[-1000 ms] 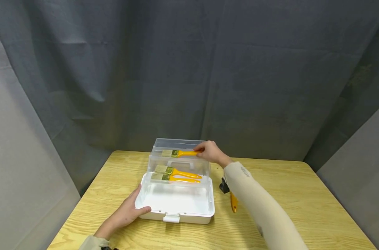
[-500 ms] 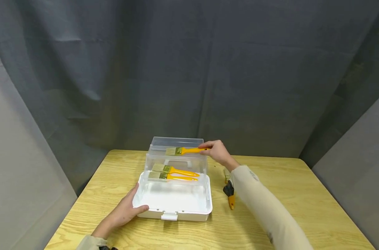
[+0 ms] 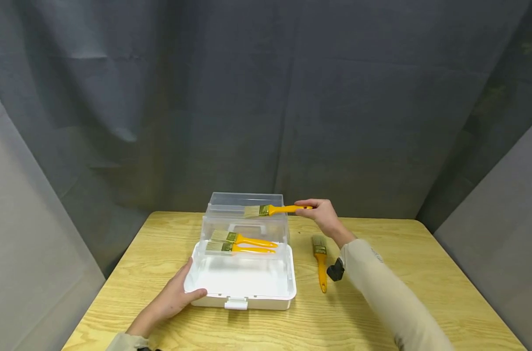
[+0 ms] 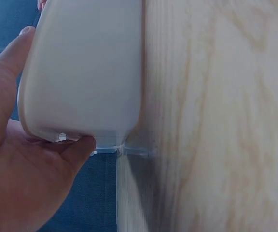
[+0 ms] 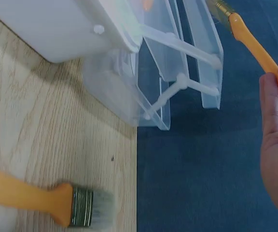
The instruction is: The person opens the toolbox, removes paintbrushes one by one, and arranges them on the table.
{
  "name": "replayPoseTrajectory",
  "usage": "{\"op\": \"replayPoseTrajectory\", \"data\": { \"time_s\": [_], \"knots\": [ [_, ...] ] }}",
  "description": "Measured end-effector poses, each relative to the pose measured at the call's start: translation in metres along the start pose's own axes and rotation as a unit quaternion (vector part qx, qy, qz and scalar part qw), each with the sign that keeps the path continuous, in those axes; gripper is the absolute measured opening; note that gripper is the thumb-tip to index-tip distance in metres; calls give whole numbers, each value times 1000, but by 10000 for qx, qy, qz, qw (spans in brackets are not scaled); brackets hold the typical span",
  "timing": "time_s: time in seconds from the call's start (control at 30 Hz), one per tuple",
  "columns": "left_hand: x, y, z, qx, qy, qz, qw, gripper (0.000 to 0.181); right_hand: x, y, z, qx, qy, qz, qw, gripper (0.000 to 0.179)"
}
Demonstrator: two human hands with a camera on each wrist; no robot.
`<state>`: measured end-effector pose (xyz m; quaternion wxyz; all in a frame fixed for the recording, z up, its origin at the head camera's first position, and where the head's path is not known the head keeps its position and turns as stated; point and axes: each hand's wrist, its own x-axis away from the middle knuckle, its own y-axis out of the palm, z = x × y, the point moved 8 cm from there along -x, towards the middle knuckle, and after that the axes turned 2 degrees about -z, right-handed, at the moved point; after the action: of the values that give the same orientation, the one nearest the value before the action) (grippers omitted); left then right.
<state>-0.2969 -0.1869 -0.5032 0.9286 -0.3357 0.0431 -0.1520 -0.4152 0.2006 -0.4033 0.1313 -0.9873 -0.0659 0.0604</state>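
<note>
My right hand [image 3: 324, 214] pinches the end of a paintbrush's yellow handle [image 3: 285, 209], its bristles pointing left over the upper clear tray. In the right wrist view that raised brush [image 5: 255, 46] stands beside the tray ends, thumb and fingers on its handle. My left hand [image 3: 174, 295] holds the left front corner of a white storage box [image 3: 270, 304], thumb over the rim. The left wrist view shows its fingers around the box wall [image 4: 86, 72]. Two more paintbrushes [image 3: 248, 241] lie in the lower clear tray, handles to the right.
Another paintbrush [image 3: 320, 265] lies on the wooden table [image 3: 393, 273] right of the box, bristles away from me. The box's clear cantilever trays [image 3: 246, 199] stand unfolded at the back, on hinged arms [image 5: 177, 43]. Dark curtain [image 3: 358, 122] hangs behind the table.
My right hand has moved right with the pinched paintbrush, drawing it partly off the upper tray. The brush on the table has come out from behind the sleeve. My left hand stays on the box.
</note>
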Motion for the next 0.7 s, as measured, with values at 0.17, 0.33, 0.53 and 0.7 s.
{"op": "replayPoseTrajectory", "data": {
  "time_s": [0.17,0.33,0.53,0.7],
  "knots": [
    [1,-1,-1,6,-1,53,10000,103,12,-18,7,-259,147,35,9996,45],
    [3,0,-2,9,-71,31,10000,103,29,-34,15,-964,184,-67,9951,50],
    [2,-1,0,11,-36,47,10000,103,51,-63,28,-1869,71,-140,9823,41],
    [1,0,0,59,-74,-4,10000,103,71,-88,43,-2271,55,-226,9736,25]
  ]
}}
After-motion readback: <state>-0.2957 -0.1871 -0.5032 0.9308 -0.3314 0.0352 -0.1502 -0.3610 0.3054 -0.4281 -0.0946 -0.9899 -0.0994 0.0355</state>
